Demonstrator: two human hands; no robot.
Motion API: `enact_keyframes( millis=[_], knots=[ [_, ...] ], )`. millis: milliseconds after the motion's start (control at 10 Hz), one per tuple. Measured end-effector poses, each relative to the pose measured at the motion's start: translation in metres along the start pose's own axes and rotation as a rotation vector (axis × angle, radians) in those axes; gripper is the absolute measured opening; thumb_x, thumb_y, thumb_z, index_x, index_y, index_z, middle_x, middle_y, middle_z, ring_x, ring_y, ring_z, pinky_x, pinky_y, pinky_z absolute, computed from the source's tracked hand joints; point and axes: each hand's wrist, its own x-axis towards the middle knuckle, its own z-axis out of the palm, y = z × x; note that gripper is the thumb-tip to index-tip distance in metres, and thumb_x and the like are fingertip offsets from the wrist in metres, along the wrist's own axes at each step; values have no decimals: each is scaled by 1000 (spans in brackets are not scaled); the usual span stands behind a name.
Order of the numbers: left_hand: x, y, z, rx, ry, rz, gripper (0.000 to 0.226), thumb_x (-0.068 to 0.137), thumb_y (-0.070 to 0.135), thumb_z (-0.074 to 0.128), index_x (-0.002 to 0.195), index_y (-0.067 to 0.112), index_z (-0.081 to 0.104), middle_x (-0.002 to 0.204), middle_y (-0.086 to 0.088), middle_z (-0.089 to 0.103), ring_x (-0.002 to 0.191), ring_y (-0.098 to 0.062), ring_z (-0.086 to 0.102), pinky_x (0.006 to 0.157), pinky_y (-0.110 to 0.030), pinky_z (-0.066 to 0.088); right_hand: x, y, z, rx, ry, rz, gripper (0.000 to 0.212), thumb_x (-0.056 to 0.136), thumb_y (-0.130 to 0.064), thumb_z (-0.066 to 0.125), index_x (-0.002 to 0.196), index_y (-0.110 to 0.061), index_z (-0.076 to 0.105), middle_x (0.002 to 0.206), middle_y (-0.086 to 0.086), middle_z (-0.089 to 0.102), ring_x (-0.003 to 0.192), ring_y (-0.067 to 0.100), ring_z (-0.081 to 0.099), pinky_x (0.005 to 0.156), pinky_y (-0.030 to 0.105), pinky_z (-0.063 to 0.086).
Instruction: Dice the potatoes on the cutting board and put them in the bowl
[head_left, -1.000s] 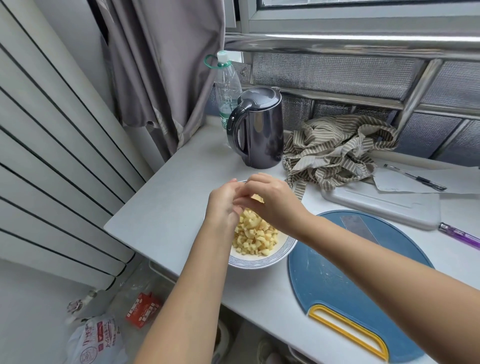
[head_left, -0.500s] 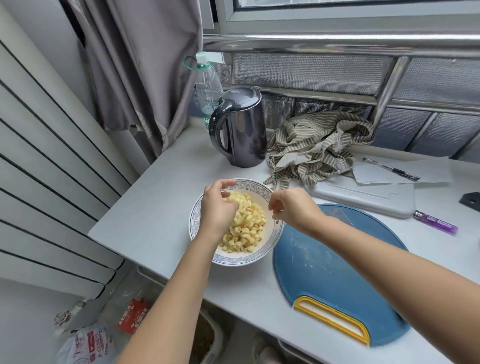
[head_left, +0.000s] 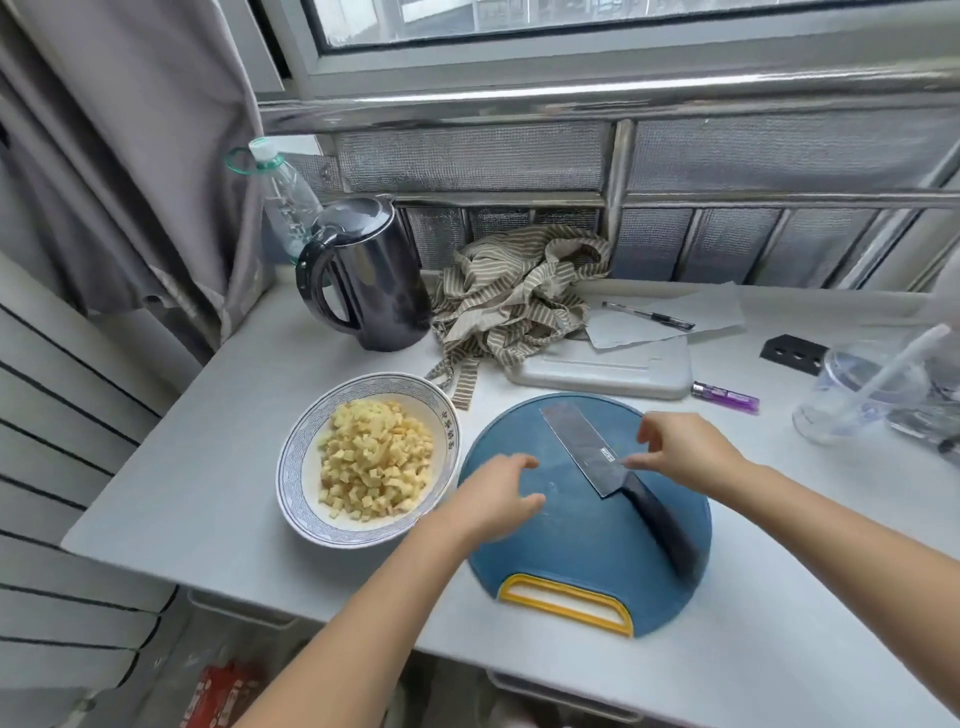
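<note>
- Potato dice (head_left: 374, 462), pale yellow cubes, sit piled in the white ceramic bowl (head_left: 291, 467) with a blue patterned rim, just left of the round blue plastic cutting board (head_left: 571, 551).
- Only the dark cleaver (head_left: 587, 447) is on it, lying diagonally, handle pointing near-right.
- Fingers loose and empty on both: left hand (head_left: 498, 499) hovers nearer the bowl, right hand (head_left: 680, 452) by the blade's heel.

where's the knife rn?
Head view: the knife lies flat on the blue cutting board, right of the bowl, handle toward the board's near right edge, with the right hand beside the blade.
</note>
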Motion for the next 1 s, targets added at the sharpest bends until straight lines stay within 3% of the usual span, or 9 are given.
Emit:
enact_keyframes(
  millis=[200, 400, 600, 800, 900, 1000],
  knots=[
    [17, 4, 47, 293, -324, -320, 82, 89, 43, 50, 153, 23, 3, 155, -20, 21, 143, -35, 22, 112, -45, 29, -33, 42, 34, 38, -82, 122, 53, 79, -54, 73, 108, -14, 54, 104, 2, 61, 96, 22, 57, 78, 32, 45],
    [17, 13, 45, 387, -395, -374, 89, 92, 47, 49, 152, 25, -13, 159, -21, 0, 146, -37, 11, 116, -47, 21, -44, 46, 60, -3, -22, 72, 38, 87, -41, 64, 107, -13, 50, 107, 7, 64, 99, 27, 59, 74, 34, 44],
    [12, 19, 42, 408, -389, -353, 87, 94, 48, 49, 152, 26, -12, 160, -17, -2, 144, -31, 21, 115, -39, 24, -51, 78, 48, -53, 39, 99, 22, 89, -33, 58, 100, -16, 49, 105, 6, 62, 95, 27, 59, 66, 32, 37],
    [18, 14, 35, 491, -379, -292, 83, 93, 48, 49, 154, 23, -1, 153, -8, 33, 137, -27, 35, 109, -34, 31, -53, 93, 43, -101, 71, 105, 26, 92, -40, 57, 102, -16, 53, 103, 5, 64, 94, 26, 60, 64, 32, 37],
    [18, 11, 23, 445, -325, -220, 66, 94, 43, 49, 151, 20, 25, 149, -5, 39, 134, -24, 39, 106, -30, 34, -50, 89, 41, -119, 40, 132, 30, 92, -41, 57, 107, -15, 53, 107, 5, 64, 92, 25, 59, 64, 31, 37],
    [17, 5, 6, 348, -274, -153, 58, 94, 41, 52, 148, 25, 34, 145, -3, 45, 130, -21, 44, 105, -27, 34, -51, 83, 35, -120, -2, 163, 37, 92, -42, 58, 115, -14, 50, 113, 5, 62, 99, 24, 59, 67, 30, 39]
  ],
)
